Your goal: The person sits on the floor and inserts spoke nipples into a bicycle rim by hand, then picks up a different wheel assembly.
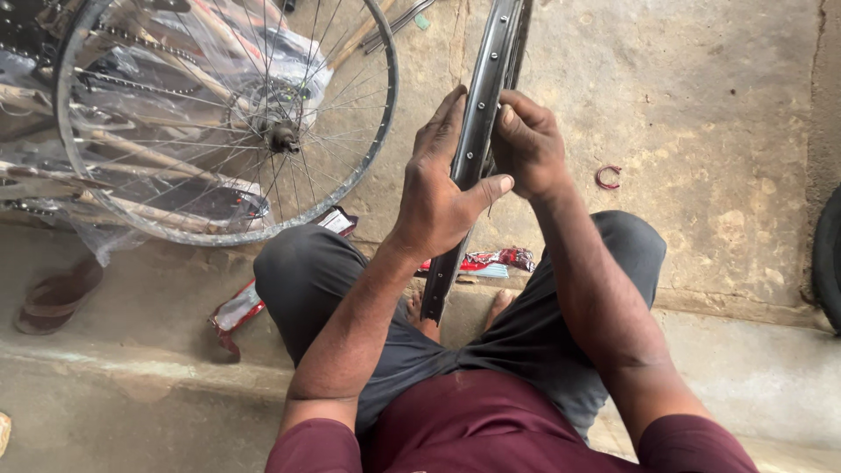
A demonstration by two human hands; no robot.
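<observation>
Looking down from the head cam, I see maroon sleeves nearest the lens, then grey trousers w/ knees spread; the person sits on a concrete step, bare feet tucked below.

Btwn the knees stands a bare black bicycle rim (477, 131), edge-on to me, nearly upright, tilted slightly right at the top. Its lower end drops down btwn the legs near the feet; its upper end runs out of the pic at top. Spoke holes show along the inner face.

Left hand (442, 184) grips the rim from the left: fingers wrapped over the rim's edge, thumb pressed across its near side. Right hand (526, 144) is on the rim's right side, fingers (517, 114) curled in & pinched vs the rim wall at about the same height; can't tell if sth small sits btwn those fingertips.

On the floor under the legs lie red & white wrappers (491, 260). Left, near the step, a brown sandal (57, 293).

Farther out, upper left, a fully spoked wheel (228, 114) w/ hub leans over bike parts wrapped in clear plastic. Right of the hands, a small red ring-like scrap (607, 177) lies on the stained concrete. A black tyre edge (828, 258) shows at far right.
</observation>
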